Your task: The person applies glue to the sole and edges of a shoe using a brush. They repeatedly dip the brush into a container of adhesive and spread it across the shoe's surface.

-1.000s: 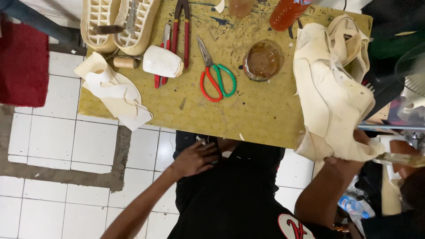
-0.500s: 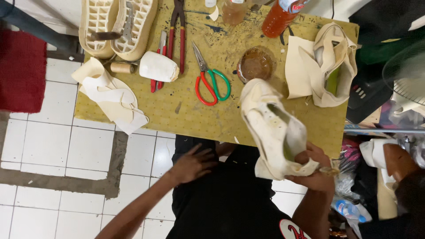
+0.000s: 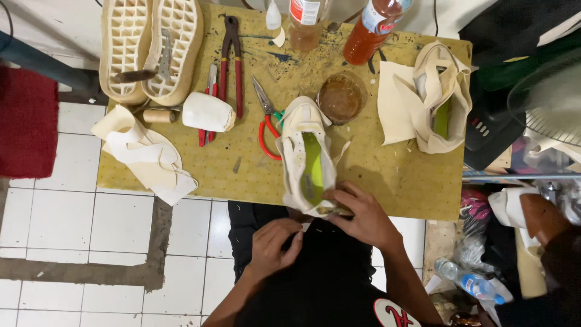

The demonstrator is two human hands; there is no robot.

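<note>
Right hand (image 3: pixel 363 215) is closed on the near end of a cream shoe upper (image 3: pixel 307 160), fingers wrapped over its lower edge at the near edge of the table (image 3: pixel 387 175). The upper is laid lengthwise on the yellow-green tabletop, opening up, a green insole seen inside; its far end sits beside a round brown glue pot (image 3: pixel 342 97) and overlaps the red-handled scissors (image 3: pixel 266 124). Left hand (image 3: pixel 275 242) is held just below the table edge over the lap, fingers curled, tips pinched together; whether anything small is gripped cannot be told. It is just beside the right hand, not touching the upper. To the right, a second cream upper (image 3: pixel 442 100) is set on the table with a flat cream piece under it. To the left: a white shoe last (image 3: pixel 207 112), red pliers (image 3: pixel 231 57), a small wooden-handled tool (image 3: pixel 158 115), cut cream pattern pieces (image 3: pixel 145 154) hanging over the table edge. At the far left corner two tan soles (image 3: pixel 151 48) are laid tread up, a knife resting across them. Two bottles (image 3: pixel 375 24) stand at the far edge. White floor tiles and a red mat (image 3: pixel 27 121) are seen at left.
</note>
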